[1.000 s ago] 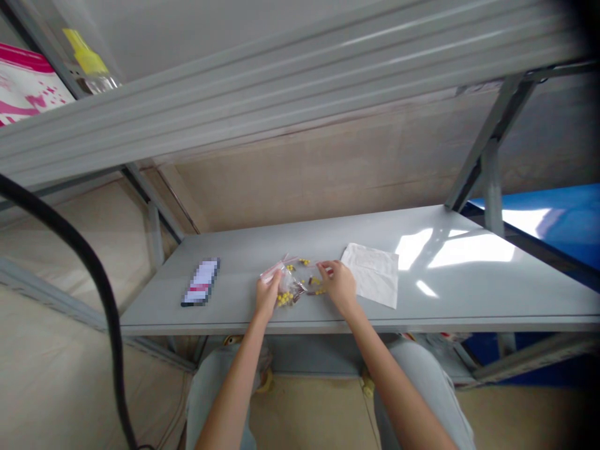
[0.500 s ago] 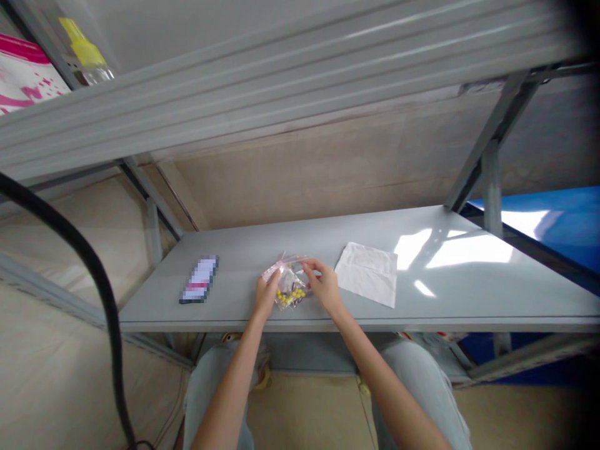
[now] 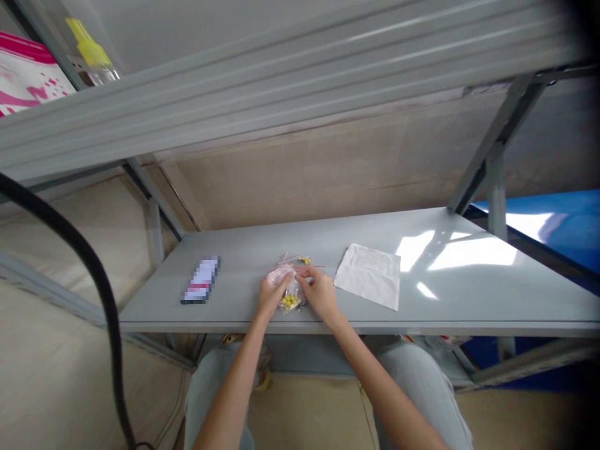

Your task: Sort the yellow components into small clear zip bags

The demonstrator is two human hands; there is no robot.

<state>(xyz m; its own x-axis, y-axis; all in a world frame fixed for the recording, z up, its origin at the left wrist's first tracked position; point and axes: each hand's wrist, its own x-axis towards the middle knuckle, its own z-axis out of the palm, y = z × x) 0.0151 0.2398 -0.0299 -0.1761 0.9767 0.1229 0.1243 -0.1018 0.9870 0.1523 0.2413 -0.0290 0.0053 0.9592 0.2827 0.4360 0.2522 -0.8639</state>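
From where I stand, the grey bench (image 3: 473, 289) runs long and shallow, its front edge just beyond the person's knees (image 3: 415, 375). A ribbed shelf (image 3: 290, 81) hangs over the back, and slanting metal posts frame both ends. The hands work near the front edge, left of the bench's middle. To their left a stretch of grey surface lies between them and a phone (image 3: 201, 281), which sits near the left end. To their right a white cloth (image 3: 370, 276) lies flat, close to the right hand but apart from it, and past it the surface runs on under bright reflections. A thick black cable (image 3: 105, 275) curves down off the bench's left end.

The clear plastic bag (image 3: 294, 291) is between the two hands, small yellow pieces (image 3: 289, 303) gathered in its lower part. The left hand (image 3: 270, 296) has its grip closed on the bag's pink-edged upper side, thumb on top. The right hand (image 3: 319, 294) pinches the bag near that same side, fingers bent, thumb almost meeting the other thumb; anything else between those fingertips is hidden. More yellow bits (image 3: 304, 260) show just beyond the fingers.
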